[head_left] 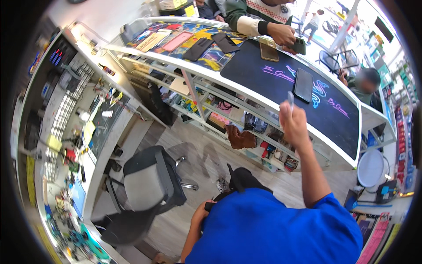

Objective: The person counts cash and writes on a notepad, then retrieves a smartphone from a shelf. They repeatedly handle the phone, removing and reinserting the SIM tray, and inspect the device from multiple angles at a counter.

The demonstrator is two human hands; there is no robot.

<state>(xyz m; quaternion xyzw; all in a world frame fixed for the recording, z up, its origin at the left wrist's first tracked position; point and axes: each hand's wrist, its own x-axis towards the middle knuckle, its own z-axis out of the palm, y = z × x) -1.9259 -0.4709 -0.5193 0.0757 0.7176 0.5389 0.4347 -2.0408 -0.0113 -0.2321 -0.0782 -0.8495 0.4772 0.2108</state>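
Observation:
My right hand (293,123) is raised in front of the counter, its fingers closed. A slim, pale pen-like stick (290,99) points up out of that fist; blur hides its exact kind. Just beyond it, a dark phone (303,85) lies on the black counter mat (246,66). My left hand (201,213) is down at my left side, against my blue shirt. Its fingers bend around a small dark thing (209,206) that I cannot make out. Across the counter, another person's hands (283,37) hold a dark phone (299,45) over a gold-edged phone (269,49).
A pink phone case (178,41) and two dark phones (198,49) lie on the counter's left part. Shelves (220,116) below hold goods; brown cloth (241,137) hangs there. An office chair (149,185) stands left, before a cluttered workbench (103,127). A seated person (367,83) is at right.

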